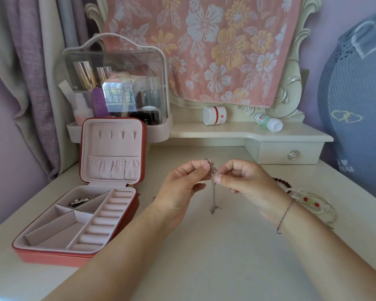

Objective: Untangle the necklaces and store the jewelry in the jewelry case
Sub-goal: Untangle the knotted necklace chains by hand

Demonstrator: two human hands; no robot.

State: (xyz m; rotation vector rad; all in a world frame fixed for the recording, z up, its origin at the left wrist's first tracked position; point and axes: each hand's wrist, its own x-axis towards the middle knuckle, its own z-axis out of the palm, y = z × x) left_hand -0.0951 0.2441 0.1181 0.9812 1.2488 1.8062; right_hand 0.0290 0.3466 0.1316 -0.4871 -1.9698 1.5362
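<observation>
- Head view: looks down on a pale bench (226, 257) with an open jewelry case (59, 258) at its left side.
- Right of the case, raised over the bench: pinches a thin silver necklace (213, 192) between the left hand (182, 181) and the right hand (241, 181).
- Both grips narrowed to thumb against forefinger on the chain's beaded upper part, with the other fingers curled in loosely.
- Lets the rest of the chain hang straight down between the hands, small pendant end low over the bench; cannot tell whether it touches.
- Inside the case's tray, in the far-left compartment: a silver piece (83, 200); ring rolls along the tray's right side; lid upright at the back.
- Well to the right of the case, beyond the right hand: a dark bead strand (279, 181) and clear beaded bracelets (313, 203) with red beads, lying on the bench, partly hidden by the wrist.
- Thin cord bracelet (284, 216) around the right wrist.
- Just behind the case: a clear cosmetics box (117, 61) holding bottles.
- Right of the case's lid, on a raised shelf (204, 132): a white jar (214, 115) and a green and white bottle (269, 122), both lying over.
</observation>
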